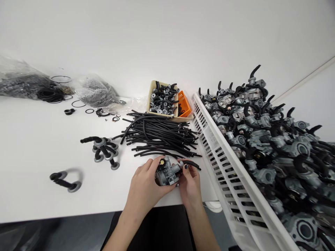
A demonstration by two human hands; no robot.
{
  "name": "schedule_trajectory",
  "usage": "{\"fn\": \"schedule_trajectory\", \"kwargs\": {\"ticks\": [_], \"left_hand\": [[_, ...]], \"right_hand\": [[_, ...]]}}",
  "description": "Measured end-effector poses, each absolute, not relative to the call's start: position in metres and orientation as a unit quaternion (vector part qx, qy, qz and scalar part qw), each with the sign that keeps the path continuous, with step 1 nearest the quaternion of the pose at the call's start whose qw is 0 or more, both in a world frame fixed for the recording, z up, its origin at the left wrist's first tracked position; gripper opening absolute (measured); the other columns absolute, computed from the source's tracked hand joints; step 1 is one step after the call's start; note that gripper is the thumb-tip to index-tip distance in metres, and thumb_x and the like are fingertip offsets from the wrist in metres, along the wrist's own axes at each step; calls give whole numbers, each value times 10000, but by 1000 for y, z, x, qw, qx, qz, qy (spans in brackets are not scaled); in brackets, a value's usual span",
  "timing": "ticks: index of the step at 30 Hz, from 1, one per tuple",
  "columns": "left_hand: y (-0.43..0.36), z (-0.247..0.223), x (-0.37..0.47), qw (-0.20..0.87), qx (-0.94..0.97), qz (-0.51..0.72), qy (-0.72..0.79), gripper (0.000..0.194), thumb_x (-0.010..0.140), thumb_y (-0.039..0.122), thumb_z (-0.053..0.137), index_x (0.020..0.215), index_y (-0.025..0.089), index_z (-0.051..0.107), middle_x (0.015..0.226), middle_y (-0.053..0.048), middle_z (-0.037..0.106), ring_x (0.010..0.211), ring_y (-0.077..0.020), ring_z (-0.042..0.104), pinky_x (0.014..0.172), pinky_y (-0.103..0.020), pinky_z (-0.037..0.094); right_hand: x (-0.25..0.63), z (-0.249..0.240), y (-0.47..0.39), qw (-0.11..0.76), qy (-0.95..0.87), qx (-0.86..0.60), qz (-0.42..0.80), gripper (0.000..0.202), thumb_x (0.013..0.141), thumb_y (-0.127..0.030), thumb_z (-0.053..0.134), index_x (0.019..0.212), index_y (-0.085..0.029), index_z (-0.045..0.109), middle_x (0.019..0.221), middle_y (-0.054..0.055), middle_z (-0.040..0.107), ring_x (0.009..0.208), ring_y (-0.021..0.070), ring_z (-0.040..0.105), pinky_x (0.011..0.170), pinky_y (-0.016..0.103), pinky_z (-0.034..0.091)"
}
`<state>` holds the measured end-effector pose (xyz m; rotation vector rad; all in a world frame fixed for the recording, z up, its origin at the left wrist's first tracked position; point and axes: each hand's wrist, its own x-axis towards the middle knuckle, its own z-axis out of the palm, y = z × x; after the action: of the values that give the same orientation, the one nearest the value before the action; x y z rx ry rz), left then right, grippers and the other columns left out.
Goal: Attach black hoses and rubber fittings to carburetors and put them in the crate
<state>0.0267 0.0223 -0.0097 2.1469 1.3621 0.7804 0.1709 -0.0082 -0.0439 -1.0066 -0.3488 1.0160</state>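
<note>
A grey metal carburetor [167, 172] is held just above the table's front edge. My left hand [146, 181] wraps round its body from the left, thumb along the near side. On the right my right hand [190, 179] pinches a carburetor cap [181, 164] with a black rubber elbow [192, 164] sticking out to the right. The cap sits against the carburetor's side; my fingers hide whether it is fully seated. Just beyond my hands lies a pile of black rubber hoses [159, 134].
A white slatted crate [222, 164] heaped with carburetors [264, 129] stands at the right. Caps fill a cream tray [151, 92] beside an orange basket [185, 104]. More caps [104, 150] stand on the table's left. Plastic bags [95, 90] and black O-rings [89, 111] lie at the back.
</note>
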Motion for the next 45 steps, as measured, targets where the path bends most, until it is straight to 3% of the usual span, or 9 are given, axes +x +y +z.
{"fn": "schedule_trajectory", "kwargs": {"ticks": [19, 23, 28, 32, 45], "left_hand": [[22, -8, 28, 243, 780, 275, 507, 620, 689, 378, 743, 1249, 311, 485, 1162, -40, 640, 938, -273, 632, 819, -415, 507], [22, -7, 28, 247, 779, 272, 508, 622, 689, 348, 742, 1251, 306, 480, 1170, -39, 636, 952, -271, 628, 834, -416, 502], [22, -7, 27, 252, 777, 273, 508, 623, 687, 345, 742, 1251, 306, 479, 1181, -39, 631, 968, -271, 626, 833, -415, 502], [22, -8, 27, 255, 775, 273, 509, 611, 698, 355, 734, 1251, 310, 477, 1184, -41, 630, 983, -275, 628, 835, -414, 500], [20, -8, 28, 216, 791, 273, 503, 607, 696, 355, 734, 1248, 296, 486, 1123, -47, 648, 921, -276, 643, 808, -405, 509]], "right_hand": [[171, -48, -9, 732, -183, -471, 458, 265, 629, -333, 869, 843, -232, 751, 917, 24, 720, 864, 184, 640, 789, 314, 493], [171, -43, -11, 733, -181, -457, 470, 231, 692, -375, 810, 861, -226, 762, 927, 48, 734, 844, 200, 648, 755, 323, 497], [170, -39, -12, 734, -196, -435, 483, 223, 683, -327, 808, 881, -231, 769, 1047, 71, 747, 967, 244, 662, 854, 374, 494], [170, -41, -11, 735, -205, -426, 486, 234, 676, -330, 821, 882, -239, 758, 1009, 66, 759, 995, 244, 663, 898, 393, 483], [171, -44, -9, 728, -194, -471, 459, 277, 639, -315, 861, 854, -227, 711, 867, 8, 687, 825, 167, 628, 783, 296, 508]]}}
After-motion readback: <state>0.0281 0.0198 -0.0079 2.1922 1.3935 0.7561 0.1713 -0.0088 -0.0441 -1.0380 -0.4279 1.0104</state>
